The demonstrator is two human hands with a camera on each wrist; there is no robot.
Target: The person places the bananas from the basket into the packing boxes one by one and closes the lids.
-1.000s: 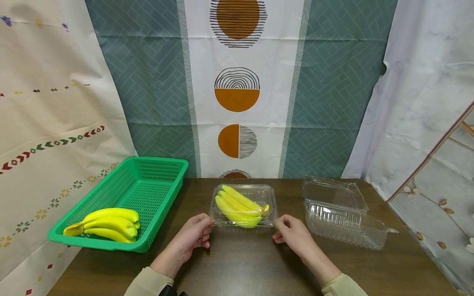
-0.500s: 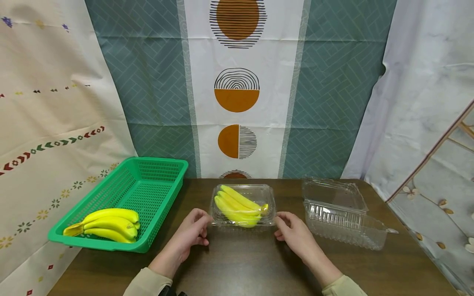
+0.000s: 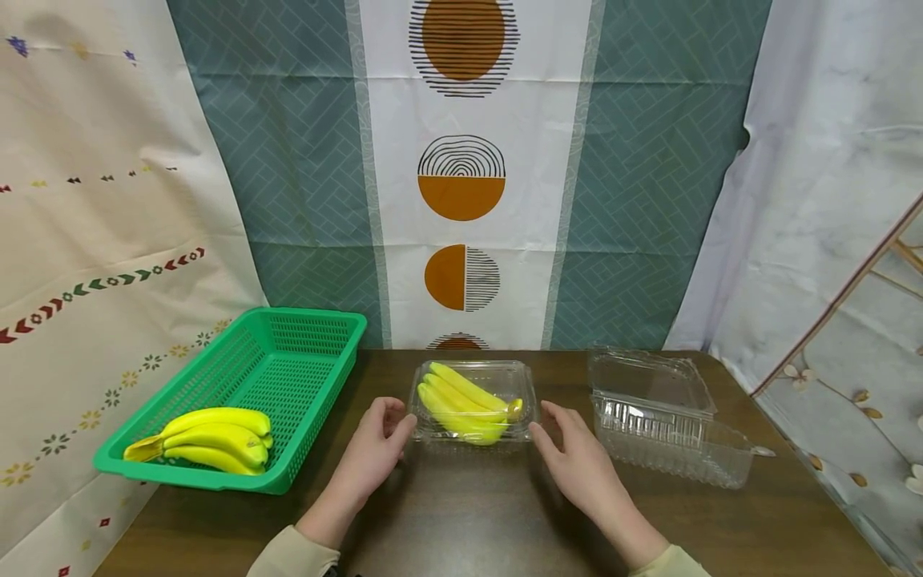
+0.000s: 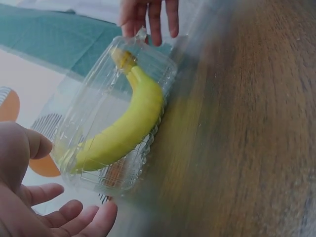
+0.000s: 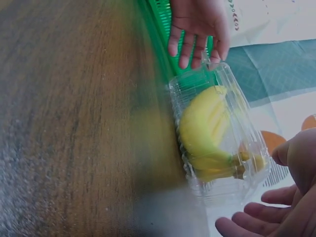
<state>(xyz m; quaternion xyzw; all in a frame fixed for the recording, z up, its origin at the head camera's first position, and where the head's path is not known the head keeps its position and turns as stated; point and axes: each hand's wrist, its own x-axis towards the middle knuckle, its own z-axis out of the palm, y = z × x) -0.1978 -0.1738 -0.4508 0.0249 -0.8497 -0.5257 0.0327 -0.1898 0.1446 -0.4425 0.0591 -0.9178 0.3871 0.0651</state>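
A transparent plastic clamshell box (image 3: 508,377) sits on the table with its lid down over a bunch of bananas (image 3: 461,405). Beside its left front corner is my left hand (image 3: 369,449), the thumb close to the rim and the fingers loosely spread, as the left wrist view shows (image 4: 29,192). My right hand (image 3: 577,457) stands at the right front corner, thumb near the edge and fingers relaxed. In the right wrist view the fingers (image 5: 256,212) are apart from the box. Neither hand grips anything; whether a thumb tip brushes the plastic I cannot tell.
To the left stands a green plastic basket (image 3: 292,381) with another bunch of bananas (image 3: 209,437) at its near end. A second transparent box (image 3: 674,437) with its lid raised (image 3: 652,381) is at the right. Patterned cloths hang behind the brown table (image 3: 476,513).
Both hands have let go of the box's front corners; the fingers have straightened and spread. The box with the bananas has stayed in about the same place.
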